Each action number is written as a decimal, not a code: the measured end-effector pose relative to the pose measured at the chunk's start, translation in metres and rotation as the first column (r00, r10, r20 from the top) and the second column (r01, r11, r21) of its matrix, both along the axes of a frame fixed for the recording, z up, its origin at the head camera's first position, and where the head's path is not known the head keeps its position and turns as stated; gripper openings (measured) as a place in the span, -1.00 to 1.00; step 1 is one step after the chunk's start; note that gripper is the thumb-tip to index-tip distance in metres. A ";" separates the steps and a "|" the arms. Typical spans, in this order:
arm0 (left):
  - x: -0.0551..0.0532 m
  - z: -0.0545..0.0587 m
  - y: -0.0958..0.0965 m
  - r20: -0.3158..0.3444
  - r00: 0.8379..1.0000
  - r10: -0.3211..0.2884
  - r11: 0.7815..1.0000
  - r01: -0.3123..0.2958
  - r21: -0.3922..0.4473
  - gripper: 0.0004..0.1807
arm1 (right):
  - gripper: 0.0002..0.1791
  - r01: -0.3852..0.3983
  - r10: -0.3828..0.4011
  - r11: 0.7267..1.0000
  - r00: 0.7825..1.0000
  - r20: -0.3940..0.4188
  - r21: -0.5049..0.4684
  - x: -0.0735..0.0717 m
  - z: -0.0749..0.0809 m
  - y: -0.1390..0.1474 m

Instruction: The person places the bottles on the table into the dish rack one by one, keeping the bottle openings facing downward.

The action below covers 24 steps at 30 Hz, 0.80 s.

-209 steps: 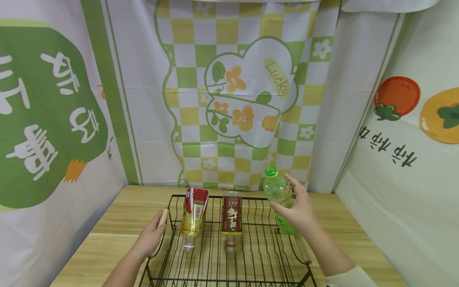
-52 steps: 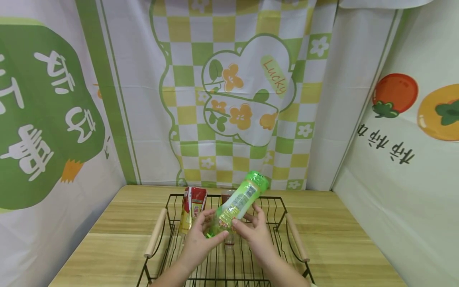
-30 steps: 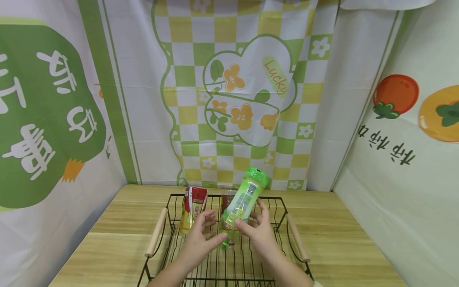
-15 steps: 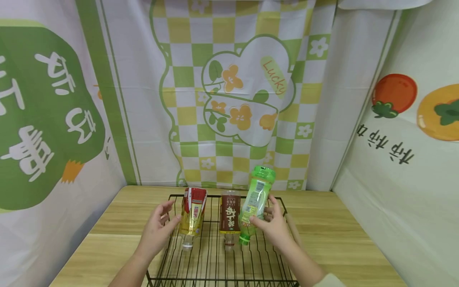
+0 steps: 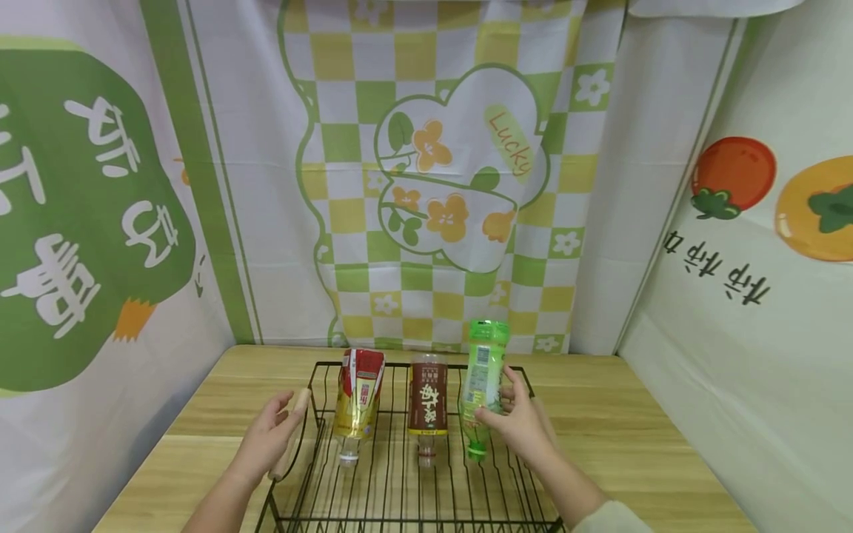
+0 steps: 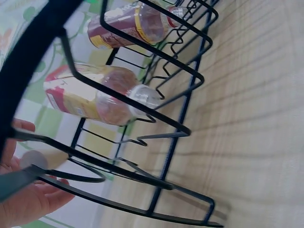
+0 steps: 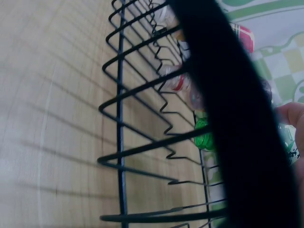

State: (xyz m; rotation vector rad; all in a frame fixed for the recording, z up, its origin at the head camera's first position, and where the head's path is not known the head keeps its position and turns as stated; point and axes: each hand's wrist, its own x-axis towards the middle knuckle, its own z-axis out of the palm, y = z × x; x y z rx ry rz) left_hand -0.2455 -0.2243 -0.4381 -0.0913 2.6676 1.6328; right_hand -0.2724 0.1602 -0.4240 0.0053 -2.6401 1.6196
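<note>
My right hand [image 5: 523,422] holds a green plastic bottle [image 5: 484,374], thumb across its front and fingers along its right side. The bottle is upside down, its green neck low over the wires of a black rack [image 5: 400,520]; that neck shows as a green ring in the right wrist view. My left hand [image 5: 266,437] is at the rack's left wooden handle [image 5: 302,406], thumb and fingers apart and loosely bent beside it. Two more bottles rest neck-down in the rack: a red and gold one [image 5: 360,396] at left, a brown-labelled one [image 5: 428,400] in the middle.
The rack stands on a wooden table [image 5: 633,444]. Its raised wire rim and wooden side handles flank the bottles. Behind hangs a green and yellow checked cloth [image 5: 420,311]; printed white cloths [image 5: 726,370] close off both sides.
The green bottle was turned over between both hands, then carried right, straightened and lowered toward the rack in the right hand. The left hand let go of it and moved back to the left handle.
</note>
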 end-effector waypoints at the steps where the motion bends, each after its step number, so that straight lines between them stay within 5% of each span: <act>1: -0.001 -0.003 0.000 0.006 1.000 -0.003 1.000 0.003 0.003 -0.33 | 0.08 0.000 0.000 1.000 1.000 -0.001 0.011 0.000 -0.001 0.001; 16: -0.005 -0.017 0.002 0.012 0.999 -0.030 0.999 0.029 0.039 -0.37 | 0.06 0.007 -0.006 0.997 1.000 -0.009 0.083 -0.009 -0.013 0.009; 24: -0.006 -0.019 0.001 0.006 0.999 -0.052 0.997 0.052 0.063 -0.35 | 0.07 -0.007 0.007 0.999 1.000 0.011 0.032 -0.011 -0.021 0.009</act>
